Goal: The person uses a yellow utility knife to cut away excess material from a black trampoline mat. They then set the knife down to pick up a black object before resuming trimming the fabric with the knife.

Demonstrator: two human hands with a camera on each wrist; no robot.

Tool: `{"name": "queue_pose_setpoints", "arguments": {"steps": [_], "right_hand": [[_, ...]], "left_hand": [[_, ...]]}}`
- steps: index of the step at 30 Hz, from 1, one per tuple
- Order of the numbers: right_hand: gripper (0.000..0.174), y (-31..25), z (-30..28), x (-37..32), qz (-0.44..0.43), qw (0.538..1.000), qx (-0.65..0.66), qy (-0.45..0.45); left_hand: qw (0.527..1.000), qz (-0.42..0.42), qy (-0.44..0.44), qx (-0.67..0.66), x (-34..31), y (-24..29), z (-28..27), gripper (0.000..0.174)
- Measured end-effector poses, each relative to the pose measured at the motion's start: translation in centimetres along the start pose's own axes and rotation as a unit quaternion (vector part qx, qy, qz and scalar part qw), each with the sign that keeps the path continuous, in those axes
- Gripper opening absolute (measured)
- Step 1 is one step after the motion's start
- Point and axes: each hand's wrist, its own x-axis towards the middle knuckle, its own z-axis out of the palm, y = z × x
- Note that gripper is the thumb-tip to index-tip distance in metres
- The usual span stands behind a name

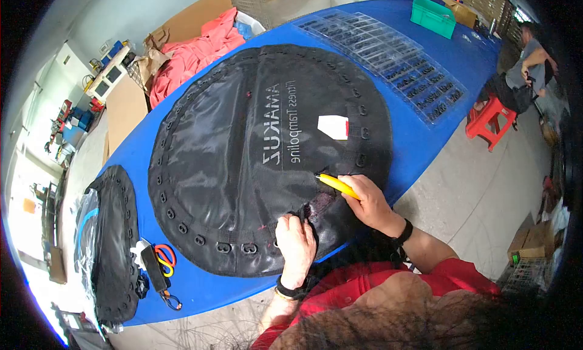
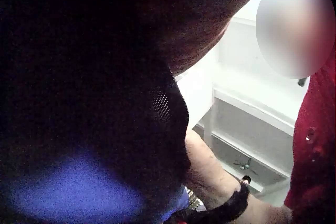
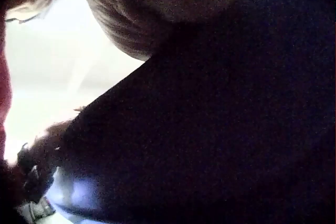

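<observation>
A round black trampoline mat (image 1: pixel 206 119) with grey lettering lies spread on the blue table in the head view. My right hand (image 1: pixel 369 204) grips a slim yellow pen-shaped tool (image 1: pixel 340 185), its dark tip over the mat and pointing left. At the near part of the mat my left hand (image 1: pixel 296 244) pinches a raised fold of the black fabric between curled fingers. Between the two hands lies a patch of reddish threads (image 1: pixel 319 205). Both wrist views are dark and mostly filled by the mat, with the fingertips hidden.
A white paper piece (image 1: pixel 333 127) lies on the mat. Clear compartment boxes (image 1: pixel 388 58) of small dark parts and a green bin (image 1: pixel 433 17) stand farther back on the blue table (image 1: pixel 200 295). Scissors (image 1: pixel 164 259) and another black mat (image 1: pixel 115 241) are at left. A person sits on a red stool (image 1: pixel 490 120).
</observation>
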Motion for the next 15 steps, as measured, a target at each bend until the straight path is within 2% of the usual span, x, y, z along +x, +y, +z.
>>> {"name": "queue_pose_setpoints", "arguments": {"steps": [15], "right_hand": [[0.041,0.37,0.09,-0.19,0.035,0.998,0.048,0.029]], "left_hand": [[1.000,0.009,0.017,-0.015,-0.05,0.02,-0.06,0.015]]}}
